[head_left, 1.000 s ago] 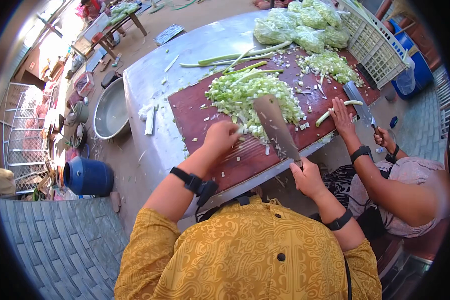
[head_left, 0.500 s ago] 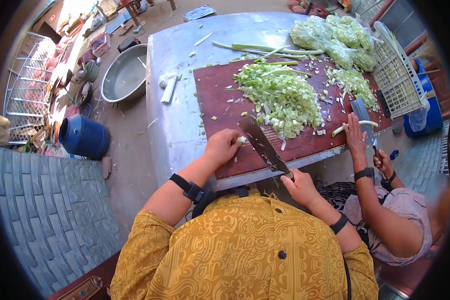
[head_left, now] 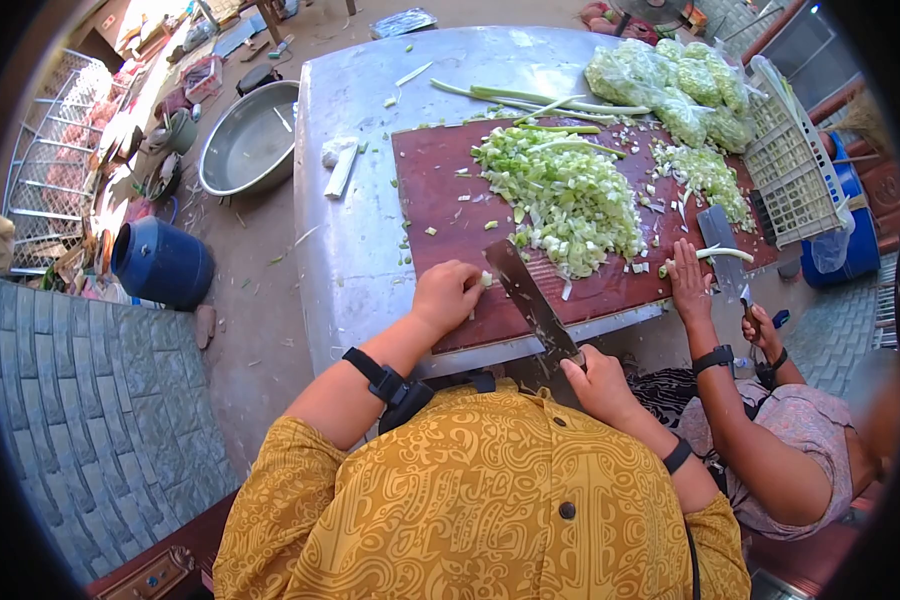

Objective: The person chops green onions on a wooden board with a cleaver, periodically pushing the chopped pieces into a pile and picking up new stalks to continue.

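My left hand (head_left: 448,297) rests at the near left part of the red cutting board (head_left: 435,220), its fingers closed on a small pale piece of green onion (head_left: 486,279). Held by its handle in my right hand (head_left: 602,382), a dark-bladed cleaver (head_left: 530,300) slants up and left over the board's near edge. The blade tip is a little right of the onion piece, with a gap between them. Beyond the blade lies a large heap of chopped green onion (head_left: 570,205). Long whole stalks (head_left: 530,98) lie along the board's far edge.
At right, a co-worker's hand (head_left: 688,285) lies beside a stalk, while the other holds a knife (head_left: 720,235). Filled plastic bags (head_left: 670,80) and a crate (head_left: 795,160) stand at the far right. A metal basin (head_left: 250,140) and blue drum (head_left: 165,262) are left of the table.
My cleaver has shifted slightly, its blade tip a little lower and farther right. The co-worker's near hand has moved left, and their knife now lies under the stalk.
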{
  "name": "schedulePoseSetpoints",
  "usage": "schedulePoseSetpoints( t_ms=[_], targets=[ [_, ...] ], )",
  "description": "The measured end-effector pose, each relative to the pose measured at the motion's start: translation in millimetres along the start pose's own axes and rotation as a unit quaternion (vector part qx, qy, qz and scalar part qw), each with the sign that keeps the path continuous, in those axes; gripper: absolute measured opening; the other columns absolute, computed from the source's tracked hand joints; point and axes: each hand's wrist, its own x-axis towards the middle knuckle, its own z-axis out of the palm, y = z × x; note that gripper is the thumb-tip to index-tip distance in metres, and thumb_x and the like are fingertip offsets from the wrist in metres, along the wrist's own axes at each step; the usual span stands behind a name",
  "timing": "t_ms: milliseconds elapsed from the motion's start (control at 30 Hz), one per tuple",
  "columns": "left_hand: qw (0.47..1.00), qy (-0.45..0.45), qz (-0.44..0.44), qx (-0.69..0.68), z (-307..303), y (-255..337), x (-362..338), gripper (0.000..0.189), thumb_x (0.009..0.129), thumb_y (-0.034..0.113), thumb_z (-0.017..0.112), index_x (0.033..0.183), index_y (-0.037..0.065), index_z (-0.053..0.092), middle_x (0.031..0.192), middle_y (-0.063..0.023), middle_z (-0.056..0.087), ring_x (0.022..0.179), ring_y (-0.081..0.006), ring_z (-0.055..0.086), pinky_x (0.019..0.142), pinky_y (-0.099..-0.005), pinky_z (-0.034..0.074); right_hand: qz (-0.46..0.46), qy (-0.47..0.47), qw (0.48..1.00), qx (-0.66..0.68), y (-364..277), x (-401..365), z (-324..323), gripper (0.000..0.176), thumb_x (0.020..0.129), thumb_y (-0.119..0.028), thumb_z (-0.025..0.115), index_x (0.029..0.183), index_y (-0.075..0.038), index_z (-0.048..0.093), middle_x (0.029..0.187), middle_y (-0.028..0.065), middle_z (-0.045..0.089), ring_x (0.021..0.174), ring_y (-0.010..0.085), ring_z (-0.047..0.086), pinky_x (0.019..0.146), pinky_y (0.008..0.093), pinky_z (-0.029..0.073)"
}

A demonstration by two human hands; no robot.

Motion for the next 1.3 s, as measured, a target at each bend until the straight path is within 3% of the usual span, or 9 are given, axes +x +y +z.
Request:
schedulePoseSetpoints(
  t_ms=[267,1300],
  targets=[
    [1.0,0.005,-0.029,-0.001,-0.6,5.1,-3.8,0.016,0.075,0.018,0.073,0.082,0.005,0.067,0.08,-0.0099,0.065,0.073,-0.0271,0.063,0.068,-0.0366,0.051,0.0,-0.012,0.999,-0.03,-1.5,-2.4,4.9,0.035,0.09,-0.031,0.058,0.079,0.001,0.052,0.069,0.0245,0.06,0.069,0.0461,0.059,0.061,0.0509,0.046],
    [0.991,0.112,0.064,-0.025,15.9,-16.9,-2.6,0.01,0.073,0.012,0.073,0.077,0.005,0.067,0.077,-0.0081,0.065,0.073,-0.0273,0.063,0.066,-0.0359,0.051,0.044,-0.103,0.985,-0.129,-28.1,22.6,-20.2,0.039,0.091,-0.032,0.056,0.084,0.006,0.055,0.08,0.0306,0.062,0.079,0.0483,0.059,0.071,0.0525,0.047]
  ],
)
